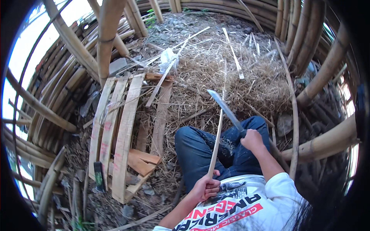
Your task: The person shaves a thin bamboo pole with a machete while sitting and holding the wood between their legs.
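Note:
Close to my body, my left hand (207, 188) is wrapped round the near end of a long, thin bamboo strip (217, 148). The strip runs away from me between my knees, out over the pile of shavings. My right hand (252, 140) grips the dark handle of a long knife (228, 111) above my right thigh. Its blade points away and to the left, crossing the strip or just beside it; whether they touch I cannot tell. Fine pale shavings cling to my blue jeans (194, 148).
A wooden pallet (129, 131) leans at my left, with a dark phone-like object (99, 175) by it. Ahead lies a heap of curly shavings (250, 90), with loose strips (232, 52) and a white plastic bag (168, 59). Bamboo poles (329, 140) rise on both sides.

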Motion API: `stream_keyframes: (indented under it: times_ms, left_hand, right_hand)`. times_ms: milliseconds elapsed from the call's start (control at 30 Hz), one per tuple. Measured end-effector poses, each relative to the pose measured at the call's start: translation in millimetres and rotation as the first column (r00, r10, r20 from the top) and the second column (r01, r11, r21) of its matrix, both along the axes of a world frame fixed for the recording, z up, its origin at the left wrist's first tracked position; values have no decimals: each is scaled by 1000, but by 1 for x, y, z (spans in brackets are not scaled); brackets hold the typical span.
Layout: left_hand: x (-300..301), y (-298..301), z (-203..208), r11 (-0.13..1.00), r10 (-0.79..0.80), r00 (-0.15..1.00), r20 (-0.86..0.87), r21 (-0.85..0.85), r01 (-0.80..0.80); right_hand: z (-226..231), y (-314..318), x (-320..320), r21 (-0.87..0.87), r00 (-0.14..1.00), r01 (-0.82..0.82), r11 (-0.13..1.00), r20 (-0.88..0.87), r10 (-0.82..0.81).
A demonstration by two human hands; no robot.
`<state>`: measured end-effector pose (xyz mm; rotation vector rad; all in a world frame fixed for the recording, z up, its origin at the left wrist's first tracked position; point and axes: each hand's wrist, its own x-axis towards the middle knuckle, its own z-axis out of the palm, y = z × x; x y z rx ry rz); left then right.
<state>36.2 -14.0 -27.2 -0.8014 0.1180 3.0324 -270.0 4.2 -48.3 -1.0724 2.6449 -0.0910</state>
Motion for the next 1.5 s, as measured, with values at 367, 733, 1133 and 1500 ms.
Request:
stream_keyframes:
  times_ms: [367, 733, 1133, 1500]
  left_hand:
    - [-8, 1, -15, 999, -37, 998, -47, 35, 39]
    - [-33, 16, 29, 994, 2, 993, 119, -108, 11]
    - [-47, 9, 37, 992, 55, 983, 176, -119, -34]
    - [-48, 1, 61, 963, 43, 953, 301, -266, 41]
  right_hand:
    - [38, 26, 80, 47, 905, -380, 924, 223, 361]
    - [-17, -17, -37, -25, 916, 16, 1000, 401, -5]
    - [-2, 30, 10, -226, 797, -260, 939, 499, 341]
    - [-23, -11, -69, -99, 823, -184, 978, 529, 209]
